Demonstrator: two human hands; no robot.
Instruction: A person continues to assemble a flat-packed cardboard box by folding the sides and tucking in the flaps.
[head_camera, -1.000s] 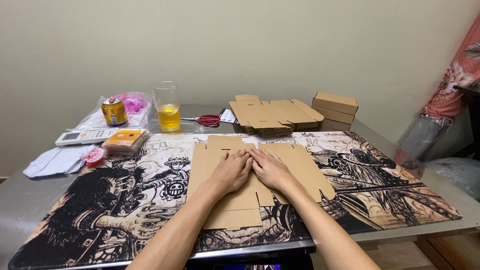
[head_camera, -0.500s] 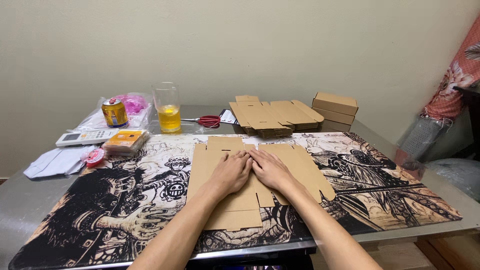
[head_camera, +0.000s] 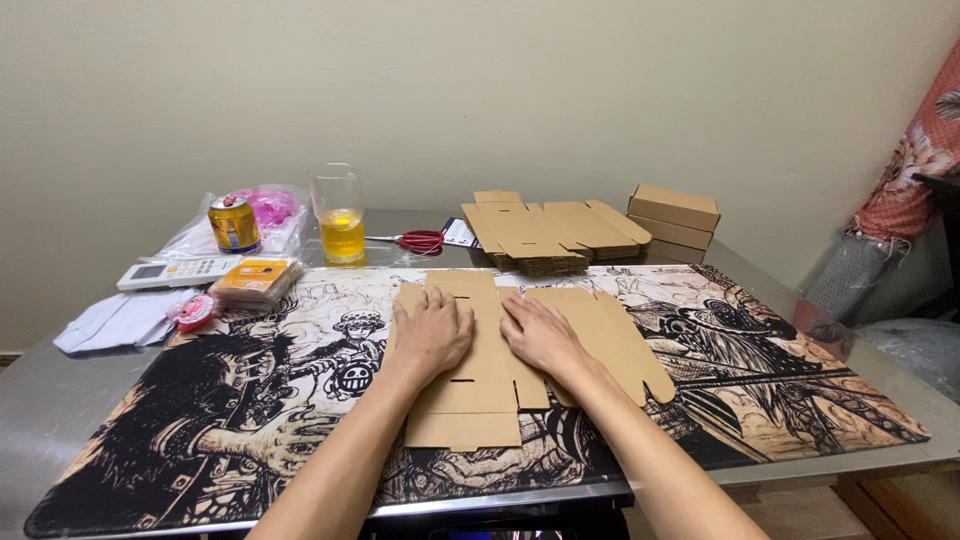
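A flat, unfolded brown cardboard box blank (head_camera: 480, 400) lies on the printed black-and-white desk mat (head_camera: 250, 400) in front of me. My left hand (head_camera: 433, 333) rests palm down on the blank's left middle, fingers spread. Beside it, my right hand (head_camera: 540, 333) presses flat on the centre panel, fingers pointing away from me. Neither hand grips anything.
A stack of flat cardboard blanks (head_camera: 550, 232) and two folded boxes (head_camera: 672, 222) sit at the back. Red scissors (head_camera: 418, 241), a glass of yellow drink (head_camera: 340, 215), a can (head_camera: 234, 223), a remote (head_camera: 175, 271), an orange packet (head_camera: 253, 279) and a tape roll (head_camera: 193, 311) lie at the left.
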